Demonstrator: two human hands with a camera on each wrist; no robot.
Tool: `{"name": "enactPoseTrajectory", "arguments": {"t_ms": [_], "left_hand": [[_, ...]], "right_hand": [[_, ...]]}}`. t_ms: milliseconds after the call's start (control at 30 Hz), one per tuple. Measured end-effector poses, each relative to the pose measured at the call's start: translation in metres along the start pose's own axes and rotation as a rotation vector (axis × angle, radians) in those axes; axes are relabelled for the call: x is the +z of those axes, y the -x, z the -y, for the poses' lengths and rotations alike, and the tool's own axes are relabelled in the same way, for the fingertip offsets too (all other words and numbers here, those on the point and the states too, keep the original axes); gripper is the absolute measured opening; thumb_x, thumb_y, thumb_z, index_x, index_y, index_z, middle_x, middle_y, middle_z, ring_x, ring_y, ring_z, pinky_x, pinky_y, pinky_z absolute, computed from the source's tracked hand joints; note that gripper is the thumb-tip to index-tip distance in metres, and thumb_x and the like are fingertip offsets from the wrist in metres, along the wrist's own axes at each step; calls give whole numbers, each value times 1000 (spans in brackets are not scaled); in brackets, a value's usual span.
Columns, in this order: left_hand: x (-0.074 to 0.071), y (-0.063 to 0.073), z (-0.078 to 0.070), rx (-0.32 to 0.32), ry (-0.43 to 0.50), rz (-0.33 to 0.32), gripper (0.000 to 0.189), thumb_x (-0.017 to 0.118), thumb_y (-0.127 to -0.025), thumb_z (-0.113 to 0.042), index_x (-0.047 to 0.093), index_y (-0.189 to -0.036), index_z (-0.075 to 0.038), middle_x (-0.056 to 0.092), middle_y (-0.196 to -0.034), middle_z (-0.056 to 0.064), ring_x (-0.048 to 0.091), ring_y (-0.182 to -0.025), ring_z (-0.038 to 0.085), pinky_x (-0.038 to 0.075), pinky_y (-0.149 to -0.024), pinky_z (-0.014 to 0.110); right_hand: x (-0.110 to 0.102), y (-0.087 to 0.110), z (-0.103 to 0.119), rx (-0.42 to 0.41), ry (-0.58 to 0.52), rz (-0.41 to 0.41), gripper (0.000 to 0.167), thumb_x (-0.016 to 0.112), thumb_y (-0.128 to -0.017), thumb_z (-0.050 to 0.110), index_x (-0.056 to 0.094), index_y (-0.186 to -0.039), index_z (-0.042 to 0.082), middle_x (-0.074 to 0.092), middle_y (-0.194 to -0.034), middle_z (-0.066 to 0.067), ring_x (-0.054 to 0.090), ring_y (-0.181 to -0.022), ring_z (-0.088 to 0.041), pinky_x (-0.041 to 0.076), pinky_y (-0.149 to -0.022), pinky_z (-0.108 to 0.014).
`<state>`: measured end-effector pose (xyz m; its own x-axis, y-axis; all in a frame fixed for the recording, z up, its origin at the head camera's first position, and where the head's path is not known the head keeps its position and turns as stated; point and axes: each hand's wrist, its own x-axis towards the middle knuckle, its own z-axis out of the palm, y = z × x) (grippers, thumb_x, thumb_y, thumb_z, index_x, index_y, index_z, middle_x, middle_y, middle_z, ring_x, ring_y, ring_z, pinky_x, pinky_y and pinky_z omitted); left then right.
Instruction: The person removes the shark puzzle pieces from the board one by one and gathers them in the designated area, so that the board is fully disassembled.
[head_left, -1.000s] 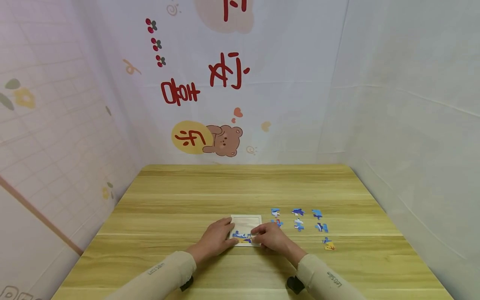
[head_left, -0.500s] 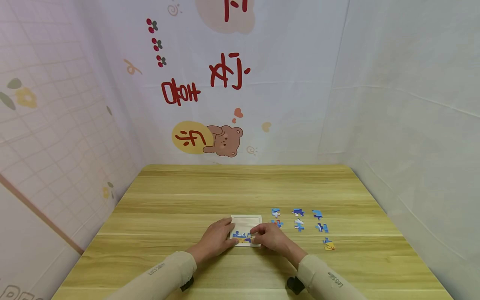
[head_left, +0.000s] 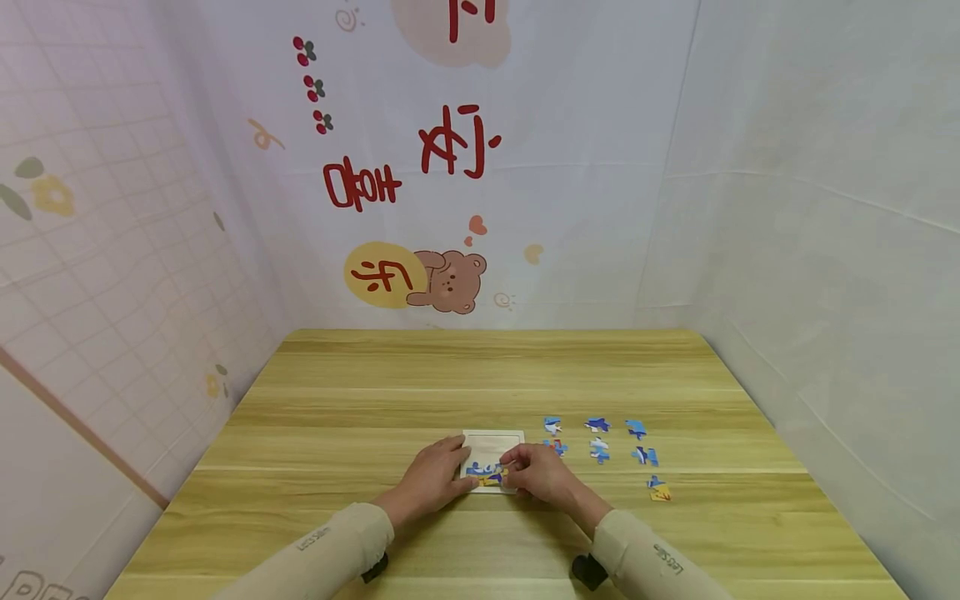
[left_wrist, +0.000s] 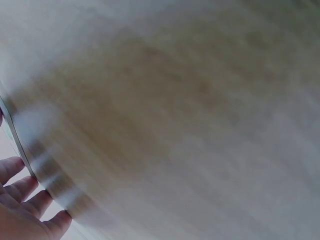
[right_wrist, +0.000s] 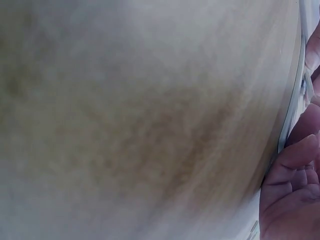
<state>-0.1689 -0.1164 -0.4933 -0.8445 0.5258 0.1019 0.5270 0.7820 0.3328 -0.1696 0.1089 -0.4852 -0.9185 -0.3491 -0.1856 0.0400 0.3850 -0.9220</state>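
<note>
A small white-rimmed puzzle tray point(head_left: 492, 432) lies flat on the table in the head view. Blue, white and yellow puzzle pieces point(head_left: 486, 475) fill the left and middle of its near part; its upper part shows a bare pale base. My left hand point(head_left: 429, 477) rests along the tray's left side, its thumb over the near left corner. In the left wrist view, fingertips point(left_wrist: 30, 182) touch down by the tray's edge. At the tray's right side, my right hand point(head_left: 547, 473) pinches a puzzle piece between thumb and index finger, mostly hidden by the fingers. Its other fingers are curled.
Several loose puzzle pieces lie right of the tray, among them a dark blue one point(head_left: 597, 424) and a yellow-blue corner one point(head_left: 659, 489). A wooden table point(head_left: 375, 375) carries everything. Printed white cloth point(head_left: 570, 167) hangs behind and at both sides.
The right hand's fingertips have shifted slightly at the tray's lower right, and more yellow and blue shows beside them. The left hand stays in place.
</note>
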Motion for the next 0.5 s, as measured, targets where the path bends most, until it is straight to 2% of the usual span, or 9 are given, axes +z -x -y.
{"name": "enactPoseTrajectory", "arguments": {"t_ms": [167, 500], "left_hand": [[0, 0, 0, -4, -3, 10, 56, 70, -92, -33, 60, -130, 7, 51, -141, 23, 47, -131, 38, 38, -106, 52], [1, 0, 1, 3, -13, -1, 55, 70, -92, -33, 61, -129, 7, 52, -140, 23, 48, -130, 38, 39, -106, 52]], "right_hand": [[0, 0, 0, -7, -17, 12, 29, 69, -83, -5, 65, -112, -4, 61, -77, -2, 59, -62, -14, 53, -58, -30], [1, 1, 0, -25, 11, 10, 31, 75, -82, 1, 68, -111, -3, 62, -78, -2, 60, -61, -15, 51, -56, -29]]}}
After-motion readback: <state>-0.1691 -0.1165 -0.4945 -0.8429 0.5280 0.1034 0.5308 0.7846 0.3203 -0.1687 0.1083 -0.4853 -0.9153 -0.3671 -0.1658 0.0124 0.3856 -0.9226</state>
